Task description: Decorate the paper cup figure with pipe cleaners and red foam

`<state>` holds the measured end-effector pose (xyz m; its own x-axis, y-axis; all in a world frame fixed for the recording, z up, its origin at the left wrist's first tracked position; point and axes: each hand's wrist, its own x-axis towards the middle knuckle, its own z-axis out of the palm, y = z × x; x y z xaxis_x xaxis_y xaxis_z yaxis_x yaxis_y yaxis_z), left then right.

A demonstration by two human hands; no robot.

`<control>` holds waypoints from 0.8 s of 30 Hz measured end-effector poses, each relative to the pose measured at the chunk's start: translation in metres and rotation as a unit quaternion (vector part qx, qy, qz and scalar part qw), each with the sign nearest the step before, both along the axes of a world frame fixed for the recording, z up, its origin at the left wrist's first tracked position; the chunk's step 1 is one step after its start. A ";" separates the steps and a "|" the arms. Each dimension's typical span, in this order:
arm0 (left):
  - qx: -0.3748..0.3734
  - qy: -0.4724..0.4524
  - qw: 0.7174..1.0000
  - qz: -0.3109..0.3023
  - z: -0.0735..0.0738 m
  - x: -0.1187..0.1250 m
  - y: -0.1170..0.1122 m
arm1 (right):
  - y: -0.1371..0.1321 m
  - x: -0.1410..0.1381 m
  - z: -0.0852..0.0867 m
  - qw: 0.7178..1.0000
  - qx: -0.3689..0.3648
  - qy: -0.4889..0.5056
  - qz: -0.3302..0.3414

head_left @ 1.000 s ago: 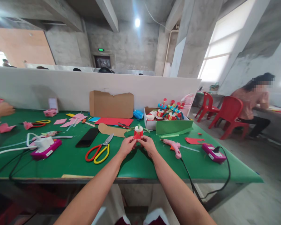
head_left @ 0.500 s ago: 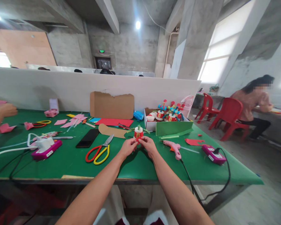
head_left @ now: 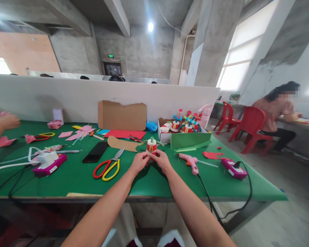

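A small red and white paper-cup figure [head_left: 151, 146] stands upright in front of me, with folded green paper strips sticking out like arms and a green piece on top. The fingers of my left hand [head_left: 139, 162] pinch its lower edge from the left. From the right, my right hand [head_left: 161, 160] pinches the same edge, and the fingertips of both hands nearly meet. What lies under the fingertips is hidden. Left of my hands rest red-and-yellow-handled scissors [head_left: 107, 169]. To their right is a pink glue gun [head_left: 191, 162].
A box [head_left: 165, 138] of similar figures stands behind on the right, by a pink bottle [head_left: 205, 113]. Purple power strips [head_left: 50, 165] sit at either side, with cables. A phone [head_left: 95, 152], cardboard [head_left: 122, 117] and coloured paper [head_left: 123, 134] lie around. Another person's hand [head_left: 9, 121] is at far left.
Both hands have stayed on the cup figure, with the fingertips slightly closer together at its lower edge. The whole view has shifted a little; the other person's hand at left moved slightly.
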<state>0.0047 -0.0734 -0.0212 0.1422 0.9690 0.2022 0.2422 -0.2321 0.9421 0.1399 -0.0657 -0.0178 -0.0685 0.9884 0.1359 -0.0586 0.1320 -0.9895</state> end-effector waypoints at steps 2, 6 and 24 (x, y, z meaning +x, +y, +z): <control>0.001 0.009 1.000 -0.008 -0.001 0.000 0.000 | 0.001 0.000 -0.002 1.000 0.003 -0.005 -0.005; -0.005 0.006 1.000 -0.013 -0.002 -0.001 0.002 | 0.003 0.000 -0.004 1.000 0.013 -0.013 -0.007; -0.055 -0.057 0.997 0.019 -0.002 -0.004 0.004 | 0.006 0.002 -0.003 1.000 0.013 -0.004 -0.017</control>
